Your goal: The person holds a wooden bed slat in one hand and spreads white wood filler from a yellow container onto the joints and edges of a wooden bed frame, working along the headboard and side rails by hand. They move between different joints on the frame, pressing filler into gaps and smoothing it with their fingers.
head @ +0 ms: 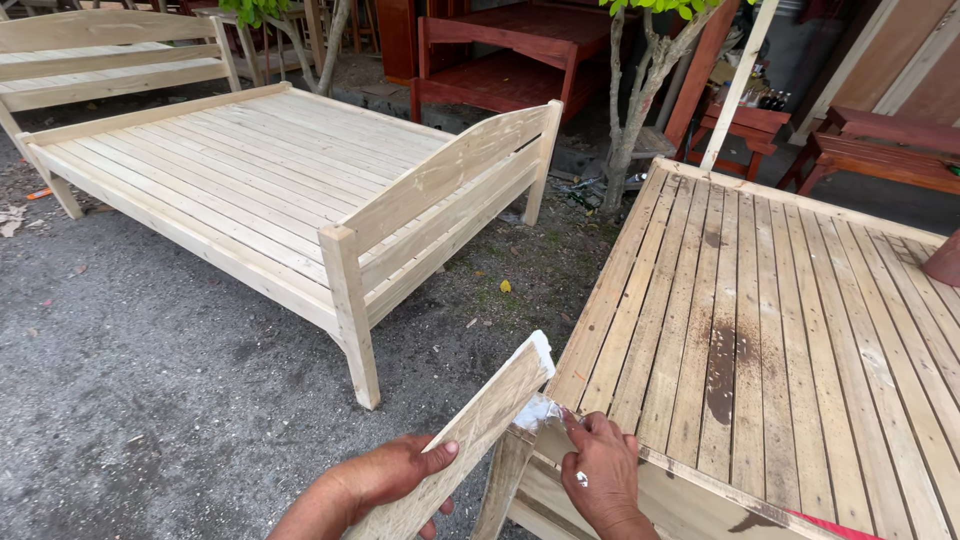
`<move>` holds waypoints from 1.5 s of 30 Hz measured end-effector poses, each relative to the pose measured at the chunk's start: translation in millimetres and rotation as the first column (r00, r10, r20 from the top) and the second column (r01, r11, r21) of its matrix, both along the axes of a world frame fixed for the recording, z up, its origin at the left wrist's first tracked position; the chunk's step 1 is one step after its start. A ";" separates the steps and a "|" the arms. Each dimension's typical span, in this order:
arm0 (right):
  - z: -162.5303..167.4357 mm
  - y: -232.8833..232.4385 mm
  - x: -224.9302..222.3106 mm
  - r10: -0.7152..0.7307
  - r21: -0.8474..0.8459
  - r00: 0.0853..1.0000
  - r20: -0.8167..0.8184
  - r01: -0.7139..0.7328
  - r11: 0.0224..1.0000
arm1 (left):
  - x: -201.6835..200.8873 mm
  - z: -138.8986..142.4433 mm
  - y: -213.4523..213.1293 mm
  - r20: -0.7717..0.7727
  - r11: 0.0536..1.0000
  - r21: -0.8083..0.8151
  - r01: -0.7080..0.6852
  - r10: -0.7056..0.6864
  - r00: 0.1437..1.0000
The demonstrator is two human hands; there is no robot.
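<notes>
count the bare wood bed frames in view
3: one under the hands at right, one in the middle left, one partly cut off at top left. More may be hidden behind.

2 hands (390, 480), 3 pale slatted bed frames (250, 170), 2 tree trunks (635, 100)

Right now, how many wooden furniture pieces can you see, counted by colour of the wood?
Pale unpainted slatted bed frames: 3 (left one, one behind it, near one by the hands)
Red-brown stained furniture pieces: 3 (bed frame, small table, bench)
Total: 6
</notes>
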State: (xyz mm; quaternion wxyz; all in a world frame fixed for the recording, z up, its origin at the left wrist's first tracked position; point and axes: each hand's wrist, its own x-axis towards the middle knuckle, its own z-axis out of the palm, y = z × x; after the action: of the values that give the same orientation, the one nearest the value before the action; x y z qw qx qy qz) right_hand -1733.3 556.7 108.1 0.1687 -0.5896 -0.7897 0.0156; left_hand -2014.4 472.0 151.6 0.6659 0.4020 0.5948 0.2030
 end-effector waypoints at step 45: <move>-424.4 -48.5 49.4 0.022 -0.016 0.151 -0.988 -0.243 0.970 | -29.7 -518.2 -44.9 0.277 0.886 0.393 0.246 -0.369 0.887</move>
State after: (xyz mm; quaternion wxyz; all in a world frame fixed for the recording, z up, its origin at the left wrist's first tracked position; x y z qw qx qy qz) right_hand -1683.8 508.2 -316.3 0.5851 -0.3793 -0.5368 0.4750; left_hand -2044.1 427.2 -366.6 0.7020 0.5616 0.3513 0.2615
